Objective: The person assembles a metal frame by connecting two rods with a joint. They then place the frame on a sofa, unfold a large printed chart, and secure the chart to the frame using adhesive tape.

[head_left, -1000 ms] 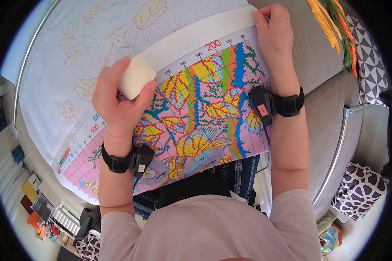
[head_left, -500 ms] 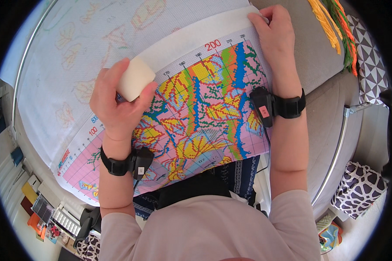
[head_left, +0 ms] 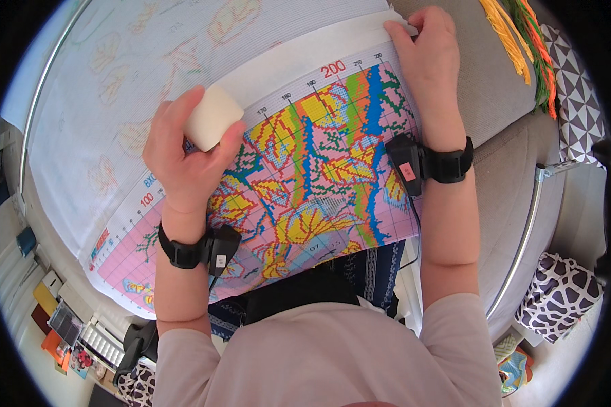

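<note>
My left hand (head_left: 187,152) is closed around a thick cream-white roll of tape (head_left: 214,117), thumb on one side and fingers on the other. From the roll a wide white strip (head_left: 305,46) runs up and right along the top margin of a printed cross-stitch canvas (head_left: 319,163). At the strip's far right end my right hand (head_left: 429,44) pinches it between thumb and fingers, by the canvas corner. The canvas shows a colourful grid of yellow leaves, pink, blue and green, and drapes over my lap. Its other part, with faint outlines, spreads to the far left.
Yellow, green and orange thread skeins (head_left: 523,57) lie on the grey sofa (head_left: 506,146) at the far right, beside a patterned cushion (head_left: 574,88). A curved metal rail (head_left: 523,237) stands right of my arm, another (head_left: 30,129) at the left. A second cushion (head_left: 560,295) sits lower right.
My left hand and the tape roll have shifted very slightly up and right. My right hand keeps its pinch almost in place.
</note>
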A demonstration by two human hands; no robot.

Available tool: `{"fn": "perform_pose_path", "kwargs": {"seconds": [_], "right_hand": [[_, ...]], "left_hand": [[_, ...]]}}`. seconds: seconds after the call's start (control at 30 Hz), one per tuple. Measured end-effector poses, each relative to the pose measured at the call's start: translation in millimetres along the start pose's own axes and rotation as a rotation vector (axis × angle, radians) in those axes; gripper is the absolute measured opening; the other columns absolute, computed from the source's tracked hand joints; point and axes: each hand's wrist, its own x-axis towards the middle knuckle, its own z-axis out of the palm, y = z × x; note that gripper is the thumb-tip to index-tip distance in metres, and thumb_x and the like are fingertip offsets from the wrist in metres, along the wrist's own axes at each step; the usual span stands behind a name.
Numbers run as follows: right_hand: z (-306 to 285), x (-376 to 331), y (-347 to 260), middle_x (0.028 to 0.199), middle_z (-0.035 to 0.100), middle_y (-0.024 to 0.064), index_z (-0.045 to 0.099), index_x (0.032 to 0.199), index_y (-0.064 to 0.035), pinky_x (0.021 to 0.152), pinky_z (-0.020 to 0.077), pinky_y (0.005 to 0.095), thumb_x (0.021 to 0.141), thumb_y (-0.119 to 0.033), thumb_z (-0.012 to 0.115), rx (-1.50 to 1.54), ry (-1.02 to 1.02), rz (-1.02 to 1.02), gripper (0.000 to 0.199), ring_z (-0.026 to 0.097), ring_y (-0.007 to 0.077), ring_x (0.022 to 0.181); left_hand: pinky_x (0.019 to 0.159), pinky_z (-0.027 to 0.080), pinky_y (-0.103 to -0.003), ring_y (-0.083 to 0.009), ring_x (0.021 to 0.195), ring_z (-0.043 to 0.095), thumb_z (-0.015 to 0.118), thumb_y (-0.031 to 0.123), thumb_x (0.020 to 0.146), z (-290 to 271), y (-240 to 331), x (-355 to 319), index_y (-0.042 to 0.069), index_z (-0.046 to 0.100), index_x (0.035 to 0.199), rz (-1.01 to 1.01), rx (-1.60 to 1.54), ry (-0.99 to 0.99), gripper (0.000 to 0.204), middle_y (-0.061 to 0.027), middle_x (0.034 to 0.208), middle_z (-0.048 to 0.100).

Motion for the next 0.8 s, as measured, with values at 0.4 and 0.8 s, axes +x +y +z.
{"fn": "perform_pose_path", "kwargs": {"seconds": [0.4,0.8], "right_hand": [[-11,-44,-23,0.105,0.052,0.0190,0.050,0.105,0.0006,0.082,0.0436,0.0402,0.083,-0.019,0.061,-0.104,-0.085,-0.424,0.031,0.053,0.0324,0.097],[-14,-87,-50,0.143,0.037,0.0185,0.041,0.135,0.0011,0.109,0.0279,0.0440,0.089,-0.041,0.054,-0.138,-0.450,-0.399,0.064,0.034,0.0327,0.134]], "left_hand": [[0.051,0.044,-0.026,-0.0188,0.059,0.055,0.083,0.018,0.062,5,-2,2,0.006,0.063,0.099,0.033,0.002,0.035,0.044,-0.0072,0.074,0.060],[0.049,0.045,-0.029,-0.0190,0.056,0.056,0.083,0.024,0.062,7,-1,4,0.011,0.063,0.099,0.046,0.022,0.060,0.044,-0.0041,0.071,0.058]]}}
